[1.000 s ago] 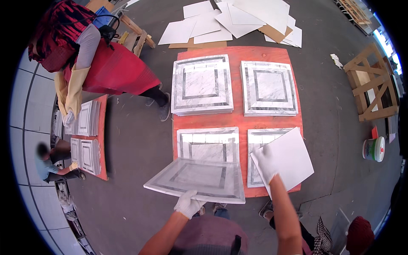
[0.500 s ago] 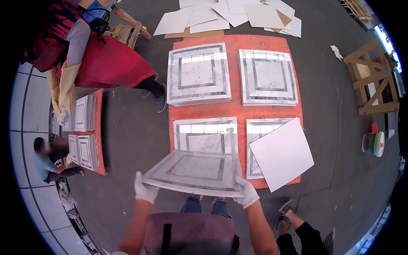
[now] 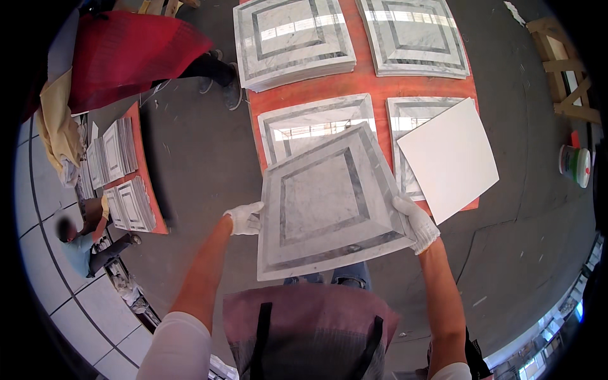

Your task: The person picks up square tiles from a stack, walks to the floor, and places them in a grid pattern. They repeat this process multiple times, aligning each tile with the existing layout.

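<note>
A square marble tile [image 3: 320, 199], white with grey inlaid bands, is held up before my apron, tilted and turned askew. My left hand [image 3: 246, 219] in a white knitted glove grips its left edge. Gloved the same way, my right hand [image 3: 418, 225] clasps the right edge. Behind the held tile lies a similar glossy tile [image 3: 304, 120] on the red board, partly hidden by it. Beside that, a plain white sheet [image 3: 449, 158] lies slanted over another banded tile [image 3: 400, 114].
Two stacks of banded tiles, one far left [image 3: 294, 38] and one far right [image 3: 415, 35], stand on the red board [image 3: 361, 88]. A person in a red apron [image 3: 133, 57] stands at left; another [image 3: 85, 247] crouches by more tiles. A wooden crate [image 3: 567, 69] and bucket [image 3: 574, 166] are at right.
The held tile has been lifted off toward me and turned, its face now tipped up more. My view has shifted downward, and the person's feet at lower right have left view.
</note>
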`<state>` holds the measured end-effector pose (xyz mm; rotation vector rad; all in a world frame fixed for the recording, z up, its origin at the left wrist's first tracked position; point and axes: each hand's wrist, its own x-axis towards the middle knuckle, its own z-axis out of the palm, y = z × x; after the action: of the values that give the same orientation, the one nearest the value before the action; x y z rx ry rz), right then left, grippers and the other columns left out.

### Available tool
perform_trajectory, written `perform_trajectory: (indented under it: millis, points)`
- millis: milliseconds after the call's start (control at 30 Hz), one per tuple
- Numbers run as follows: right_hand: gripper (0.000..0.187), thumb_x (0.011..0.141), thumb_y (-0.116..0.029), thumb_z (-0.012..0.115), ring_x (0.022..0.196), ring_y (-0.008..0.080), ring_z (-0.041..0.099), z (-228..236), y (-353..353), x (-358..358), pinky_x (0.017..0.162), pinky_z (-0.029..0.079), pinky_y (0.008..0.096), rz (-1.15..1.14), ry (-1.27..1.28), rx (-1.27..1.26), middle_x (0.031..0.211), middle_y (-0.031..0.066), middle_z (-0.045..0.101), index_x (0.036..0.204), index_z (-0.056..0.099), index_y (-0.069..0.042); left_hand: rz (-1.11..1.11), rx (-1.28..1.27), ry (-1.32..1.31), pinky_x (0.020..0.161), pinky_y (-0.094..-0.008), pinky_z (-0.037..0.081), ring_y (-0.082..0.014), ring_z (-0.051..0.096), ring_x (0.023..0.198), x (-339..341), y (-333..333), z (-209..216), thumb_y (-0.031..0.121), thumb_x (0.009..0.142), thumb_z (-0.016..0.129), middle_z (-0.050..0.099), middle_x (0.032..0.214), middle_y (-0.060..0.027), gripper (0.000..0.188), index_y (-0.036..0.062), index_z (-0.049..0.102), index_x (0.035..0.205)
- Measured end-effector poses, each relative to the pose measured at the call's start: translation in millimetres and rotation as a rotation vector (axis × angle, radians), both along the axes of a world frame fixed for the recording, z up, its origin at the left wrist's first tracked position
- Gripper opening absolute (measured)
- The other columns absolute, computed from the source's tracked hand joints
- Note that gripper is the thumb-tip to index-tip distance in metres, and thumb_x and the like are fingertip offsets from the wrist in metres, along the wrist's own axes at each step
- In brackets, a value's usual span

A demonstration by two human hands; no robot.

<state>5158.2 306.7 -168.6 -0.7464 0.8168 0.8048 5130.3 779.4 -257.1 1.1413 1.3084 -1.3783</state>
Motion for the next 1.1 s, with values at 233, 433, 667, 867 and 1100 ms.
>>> perform_trajectory:
  millis: [233,433,667,867,1100]
  points:
    - [0.048,0.094,-0.013,0.047,0.11,0.0168,0.054,3.9,12.1,-16.9,0.095,0.044,0.0307,-0.029,-0.084,0.013,0.126,0.0087,0.052,0.138,0.037,0.002,0.332,-0.059,-0.21,0.093,-0.0407,0.047,-0.0225,0.058,0.109,-40.6,-23.9,-4.0,0.045,0.093,0.054,0.058,0.125,-0.0119,0.054,0.0052,0.05,0.13]
    - [0.052,0.093,-0.014,0.05,0.111,0.0192,0.057,-14.5,3.9,-52.8,0.093,0.048,0.0316,-0.095,-0.054,0.068,0.127,0.01,0.054,0.139,0.034,0.003,0.049,0.11,-0.275,0.087,-0.0369,0.05,-0.0218,0.063,0.1,-26.2,-12.8,0.5,0.045,0.095,0.05,0.064,0.115,-0.011,0.052,0.0032,0.056,0.125]
    - [0.061,0.09,-0.006,0.047,0.13,0.0209,0.04,54.1,-3.1,-125.6,0.109,0.03,0.0331,-0.26,-0.211,0.047,0.142,0.0131,0.04,0.145,0.024,0.005,-0.072,0.204,-0.406,0.086,-0.0324,0.049,-0.0184,0.062,0.099,-22.0,-47.0,92.1,0.04,0.097,0.049,0.064,0.113,-0.0107,0.049,-0.0013,0.057,0.122]
    - [0.079,0.082,-0.023,0.067,0.123,0.0207,0.046,237.0,-1.6,-190.9,0.103,0.037,0.0329,-0.383,-0.261,-0.176,0.135,0.0119,0.046,0.143,0.026,0.004,-0.194,0.184,-0.759,0.084,-0.0285,0.046,-0.0122,0.058,0.092,-14.2,-72.4,234.8,0.036,0.094,0.055,0.062,0.104,-0.0053,0.046,-0.0045,0.058,0.115]
    - [0.051,0.087,-0.016,0.063,0.11,0.0172,0.051,419.1,-0.2,-317.9,0.095,0.043,0.0347,-0.731,-0.287,-0.383,0.119,0.0099,0.055,0.132,0.044,0.002,-0.366,-0.109,-1.146,0.074,-0.0259,0.046,-0.0089,0.055,0.081,27.1,-170.3,446.0,0.019,0.086,0.06,0.062,0.092,-0.0016,0.029,-0.003,0.06,0.105]
